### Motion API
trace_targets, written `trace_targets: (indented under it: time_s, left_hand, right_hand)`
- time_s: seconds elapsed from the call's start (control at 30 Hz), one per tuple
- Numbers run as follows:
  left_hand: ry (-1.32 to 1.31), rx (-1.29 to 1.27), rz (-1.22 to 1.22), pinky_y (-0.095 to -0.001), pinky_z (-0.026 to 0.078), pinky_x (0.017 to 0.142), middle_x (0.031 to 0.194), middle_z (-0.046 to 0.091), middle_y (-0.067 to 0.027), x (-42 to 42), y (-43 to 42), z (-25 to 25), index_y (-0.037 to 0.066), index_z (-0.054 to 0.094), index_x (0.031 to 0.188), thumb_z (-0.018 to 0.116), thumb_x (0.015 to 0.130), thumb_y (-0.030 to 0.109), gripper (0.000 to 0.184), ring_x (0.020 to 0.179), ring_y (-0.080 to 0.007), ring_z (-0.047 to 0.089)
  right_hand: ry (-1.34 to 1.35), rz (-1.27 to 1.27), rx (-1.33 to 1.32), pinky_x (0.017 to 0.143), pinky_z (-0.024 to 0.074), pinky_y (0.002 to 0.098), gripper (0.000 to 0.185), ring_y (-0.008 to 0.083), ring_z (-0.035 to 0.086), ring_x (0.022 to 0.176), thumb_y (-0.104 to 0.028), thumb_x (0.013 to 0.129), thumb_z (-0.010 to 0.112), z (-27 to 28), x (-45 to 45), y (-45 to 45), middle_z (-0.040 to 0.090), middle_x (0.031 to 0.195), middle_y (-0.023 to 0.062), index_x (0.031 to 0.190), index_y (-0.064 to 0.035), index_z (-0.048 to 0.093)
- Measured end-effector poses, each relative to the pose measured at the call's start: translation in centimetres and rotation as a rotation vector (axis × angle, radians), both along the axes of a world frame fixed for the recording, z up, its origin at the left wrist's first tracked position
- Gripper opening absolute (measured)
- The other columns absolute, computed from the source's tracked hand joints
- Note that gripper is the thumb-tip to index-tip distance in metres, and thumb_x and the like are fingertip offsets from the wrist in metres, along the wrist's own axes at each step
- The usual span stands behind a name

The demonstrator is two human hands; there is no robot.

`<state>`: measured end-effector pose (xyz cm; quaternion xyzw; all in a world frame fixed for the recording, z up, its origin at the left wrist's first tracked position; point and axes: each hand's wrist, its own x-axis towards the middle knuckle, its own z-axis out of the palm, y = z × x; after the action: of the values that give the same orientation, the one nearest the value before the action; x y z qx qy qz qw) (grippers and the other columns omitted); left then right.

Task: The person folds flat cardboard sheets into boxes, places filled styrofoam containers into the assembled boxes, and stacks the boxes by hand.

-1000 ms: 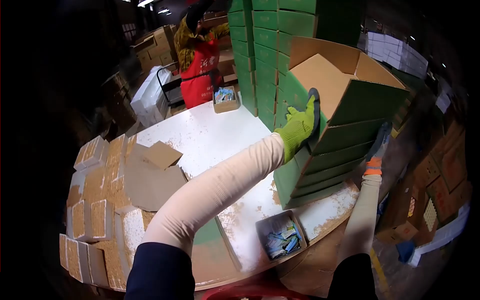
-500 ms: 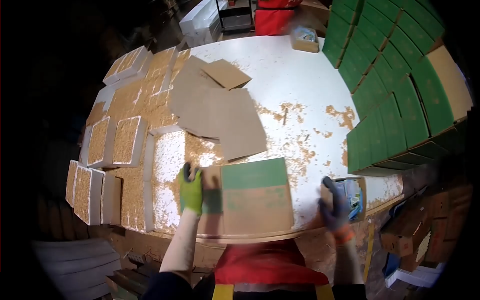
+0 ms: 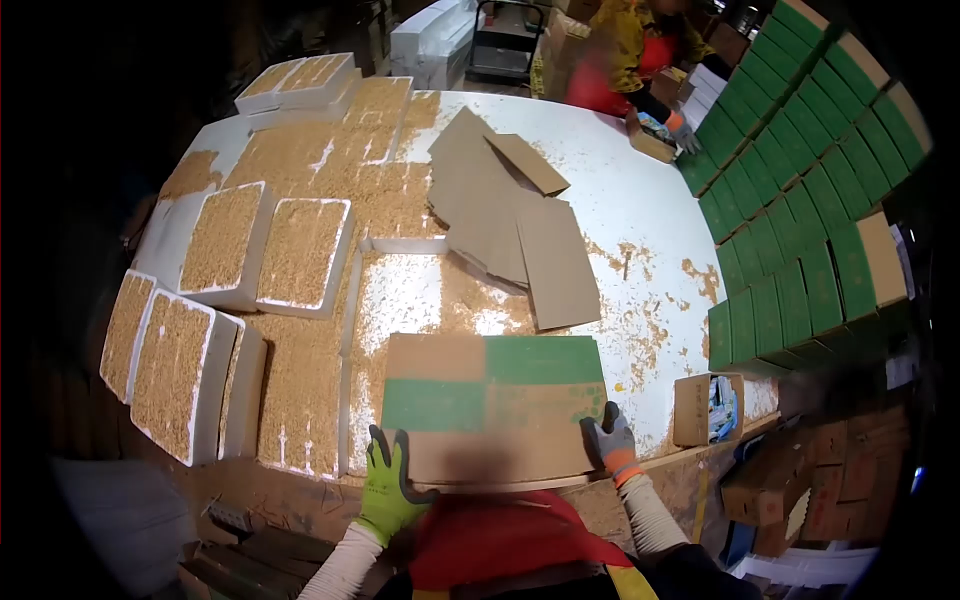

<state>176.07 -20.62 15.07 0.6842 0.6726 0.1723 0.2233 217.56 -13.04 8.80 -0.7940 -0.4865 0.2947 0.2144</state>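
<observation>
A flat cardboard sheet with green and brown panels (image 3: 490,400) lies at the table's near edge. My left hand (image 3: 390,490), in a lime-green glove with dark fingertips, is at its lower left corner, fingers spread. At the right edge of the sheet is my right hand (image 3: 613,445), in a grey glove with an orange cuff, its thumb and fingers apart. Beyond the sheet lie grey-brown cardboard pieces (image 3: 560,262). A small open box of packets (image 3: 722,408) stands to the right of my right hand.
White trays filled with brown crumbs (image 3: 222,240) cover the left of the white table (image 3: 490,107). Green boxes (image 3: 780,200) are stacked along the right side. Across the table, a co-worker in a red apron (image 3: 595,82) has a gloved hand near another small box (image 3: 652,140).
My view has turned from the stack of green boxes down to the table. Both hands have moved to the patterned sheet, my right hand coming left from the packet box. The co-worker's hand has come into view.
</observation>
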Motion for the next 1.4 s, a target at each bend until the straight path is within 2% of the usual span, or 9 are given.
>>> trace_targets:
  time_s: [0.1, 0.17, 0.33, 0.67, 0.83, 0.97, 1.1, 1.23, 1.4]
  left_hand:
    - [0.094, 0.038, -0.068, -0.0493, 0.044, 0.101, 0.153, 0.036, -0.0253, -1.0, 1.5, 4.7, 0.015, 0.058, 0.136, 0.082, 0.063, 0.020, 0.076, 0.124, -0.0432, 0.048]
    - [0.044, 0.256, -0.084, -0.0482, 0.044, 0.098, 0.134, 0.056, -0.0192, -3.1, 3.4, 4.3, 0.012, 0.067, 0.123, 0.076, 0.065, 0.006, 0.059, 0.117, -0.0401, 0.054]
    - [0.081, 0.288, -0.202, -0.0455, 0.046, 0.091, 0.121, 0.063, -0.0133, -4.3, 7.2, 10.2, 0.012, 0.068, 0.121, 0.073, 0.068, 0.002, 0.055, 0.105, -0.0364, 0.058]
    - [-0.057, -0.003, -0.276, -0.0389, 0.051, 0.070, 0.097, 0.067, -0.0125, -2.7, 12.6, 16.3, 0.009, 0.072, 0.111, 0.077, 0.075, 0.007, 0.036, 0.079, -0.0306, 0.064]
    - [0.075, -0.205, -0.361, -0.0381, 0.053, 0.078, 0.104, 0.070, -0.0095, -5.2, 16.3, 15.8, 0.014, 0.072, 0.114, 0.073, 0.079, 0.012, 0.034, 0.089, -0.0311, 0.067]
    - [0.537, -0.179, -0.309, -0.0424, 0.050, 0.086, 0.110, 0.070, -0.0082, -4.8, 19.2, 15.1, 0.017, 0.069, 0.120, 0.077, 0.076, 0.025, 0.045, 0.097, -0.0305, 0.066]
    - [0.503, 0.358, -0.313, -0.0504, 0.033, 0.111, 0.139, 0.053, -0.0140, 5.5, 18.6, 16.3, 0.011, 0.043, 0.147, 0.081, 0.072, 0.036, 0.088, 0.126, -0.0368, 0.049]
    - [0.395, 0.544, -0.298, -0.0611, 0.021, 0.116, 0.156, 0.038, -0.0159, 10.3, 15.4, 12.0, 0.009, 0.044, 0.148, 0.073, 0.082, 0.040, 0.078, 0.145, -0.0460, 0.028]
    - [0.202, 0.648, -0.384, -0.0607, 0.021, 0.115, 0.139, 0.056, -0.0066, 9.5, 11.3, 11.8, 0.015, 0.064, 0.124, 0.075, 0.080, 0.026, 0.046, 0.139, -0.0404, 0.039]
  right_hand:
    - [-0.175, 0.388, 0.045, 0.098, 0.0491, 0.0403, 0.065, 0.0361, 0.062, 0.115, -0.047, 0.087, 0.071, 6.3, 1.6, 1.7, 0.063, 0.128, 0.0229, 0.130, 0.0003, 0.060]
    - [0.133, 0.155, 0.072, 0.093, 0.0515, 0.0399, 0.058, 0.0336, 0.066, 0.107, -0.047, 0.086, 0.071, 7.0, 6.1, 3.1, 0.069, 0.117, 0.0204, 0.129, -0.0080, 0.063]
    - [-1.027, -0.191, 0.094, 0.108, 0.0384, 0.0452, 0.070, 0.0373, 0.050, 0.129, -0.047, 0.081, 0.073, 4.3, 20.1, 1.0, 0.057, 0.136, 0.0189, 0.136, -0.0073, 0.054]
    - [-0.522, 0.086, -0.040, 0.087, 0.0531, 0.0440, 0.037, 0.0350, 0.067, 0.099, -0.019, 0.085, 0.073, 4.5, 17.6, -2.9, 0.069, 0.112, 0.0169, 0.118, -0.0057, 0.066]
    - [-0.115, 0.235, 0.707, 0.088, 0.0527, 0.0359, 0.039, 0.0296, 0.064, 0.106, 0.001, 0.087, 0.064, 20.6, 4.1, 5.4, 0.065, 0.117, 0.0158, 0.126, -0.0013, 0.061]
    - [-0.344, 0.973, 0.757, 0.103, 0.0416, 0.0428, 0.063, 0.0305, 0.054, 0.120, -0.044, 0.084, 0.070, 22.6, -5.9, 12.0, 0.060, 0.125, 0.0155, 0.132, -0.0056, 0.056]
    - [-0.585, 0.963, 0.429, 0.083, 0.0522, 0.0413, 0.053, 0.0289, 0.068, 0.094, -0.058, 0.088, 0.062, 19.6, -10.7, 15.0, 0.069, 0.105, 0.0103, 0.116, -0.0129, 0.063]
    - [-0.478, 0.998, 0.225, 0.081, 0.0514, 0.0458, 0.046, 0.0325, 0.068, 0.092, -0.056, 0.090, 0.060, 20.3, -9.9, 16.0, 0.072, 0.097, 0.0127, 0.120, -0.0205, 0.066]
    - [-0.545, 1.052, 0.207, 0.087, 0.0519, 0.0417, 0.059, 0.0313, 0.067, 0.106, -0.060, 0.088, 0.059, 20.8, -11.6, 16.5, 0.070, 0.114, 0.0155, 0.121, -0.0123, 0.068]
